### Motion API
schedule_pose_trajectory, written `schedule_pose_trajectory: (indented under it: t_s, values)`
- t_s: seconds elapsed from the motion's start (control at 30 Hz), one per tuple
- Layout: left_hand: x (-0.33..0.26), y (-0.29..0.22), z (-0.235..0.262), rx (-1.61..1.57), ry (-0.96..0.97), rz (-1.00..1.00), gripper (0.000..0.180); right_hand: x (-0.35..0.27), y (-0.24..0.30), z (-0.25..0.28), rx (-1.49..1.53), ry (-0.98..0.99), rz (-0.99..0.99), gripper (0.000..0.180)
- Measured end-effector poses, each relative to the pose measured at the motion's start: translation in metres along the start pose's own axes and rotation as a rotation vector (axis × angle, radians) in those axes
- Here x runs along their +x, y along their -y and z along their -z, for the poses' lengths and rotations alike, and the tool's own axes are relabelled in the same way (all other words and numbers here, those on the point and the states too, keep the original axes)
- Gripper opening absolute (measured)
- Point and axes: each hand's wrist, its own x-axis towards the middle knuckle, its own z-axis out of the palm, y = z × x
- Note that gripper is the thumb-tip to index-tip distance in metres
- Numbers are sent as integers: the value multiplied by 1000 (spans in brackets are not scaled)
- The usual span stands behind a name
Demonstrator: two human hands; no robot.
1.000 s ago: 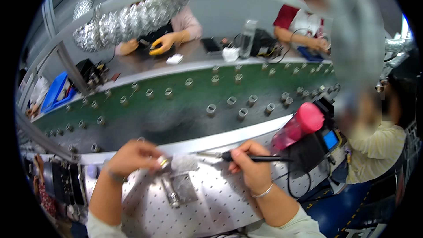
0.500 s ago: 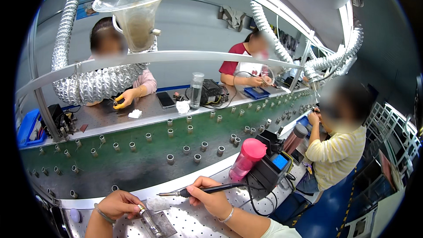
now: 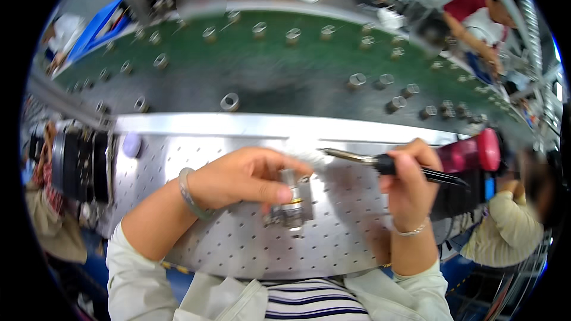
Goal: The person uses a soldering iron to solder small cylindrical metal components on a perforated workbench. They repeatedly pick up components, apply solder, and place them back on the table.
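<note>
Head view: left hand point(image 3: 241, 175) has its fingers clamped on a small metal part point(image 3: 291, 202), which stands on the perforated plate point(image 3: 333, 238) just under the fingertips. Right hand point(image 3: 410, 184) has its fingers closed around a soldering iron point(image 3: 380, 163), whose tip points left, near the left fingertips

Perforated plate point(image 3: 250, 244): nearest the person, under both hands.
Metal part point(image 3: 291, 202): near the plate's middle, in the left hand point(image 3: 244, 178).
Soldering iron point(image 3: 380, 163): right of the part, in the right hand point(image 3: 410, 184).
Conveyor belt point(image 3: 267, 65): beyond the plate's far edge.
</note>
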Motion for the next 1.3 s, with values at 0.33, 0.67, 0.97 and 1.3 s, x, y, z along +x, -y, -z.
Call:
schedule_pose_trajectory:
  t_s: [0.33,0.67,0.97,1.3]
  values:
    - [-18,9,-2,-147,-166,-138,56,-15,-13,-5,137,187,37,25]
    - [-16,13,-2,-18,-217,-340,23,-18,-15,-8,166,264,20,26]
    - [-16,15,-4,-42,-208,-318,18,-18,-18,-7,169,297,35,24]
    - [-14,19,0,17,-187,-378,20,-21,-18,-6,120,298,62,24]
